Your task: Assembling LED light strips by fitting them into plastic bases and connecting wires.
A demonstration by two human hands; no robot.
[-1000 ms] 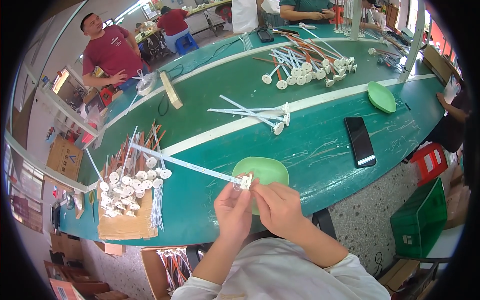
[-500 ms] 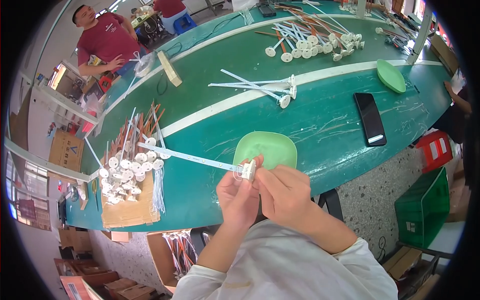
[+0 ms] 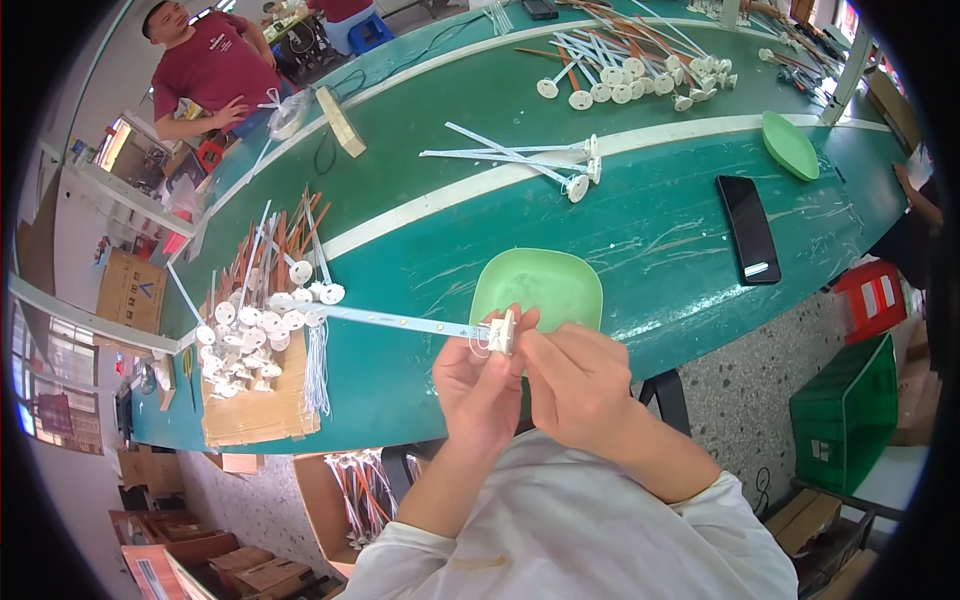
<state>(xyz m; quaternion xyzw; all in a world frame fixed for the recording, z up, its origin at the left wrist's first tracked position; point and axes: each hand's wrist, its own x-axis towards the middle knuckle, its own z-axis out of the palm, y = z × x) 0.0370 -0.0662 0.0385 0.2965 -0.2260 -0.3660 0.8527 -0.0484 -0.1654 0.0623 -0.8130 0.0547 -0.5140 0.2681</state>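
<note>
My left hand [image 3: 472, 405] is closed on an LED strip with a white round base. The narrow pale-blue LED strip [image 3: 400, 322] points left, and its white base [image 3: 503, 335] sits between my thumb and fingers. A thin white wire loops beside the base. Against the base's right side, my right hand [image 3: 582, 385] is pinched shut; its fingertips hide whatever they hold. Just beyond both hands lies a light-green square dish [image 3: 575, 275]. The strip's far end overlaps the edge of a pile of similar white-based pieces [image 3: 250, 335].
That pile rests on cardboard [image 3: 262, 410] at the left, beside a bundle of white wires [image 3: 316, 370]. Several loose LED strips [image 3: 520, 158] lie farther back. A black phone [image 3: 747, 230] and another green dish [image 3: 790, 147] are at the right. A person [image 3: 210, 70] stands across the table.
The view has shifted slightly. The strip's far end has dropped a little, so it lies more level. Both hands stay together at the white base, the right still pinched.
</note>
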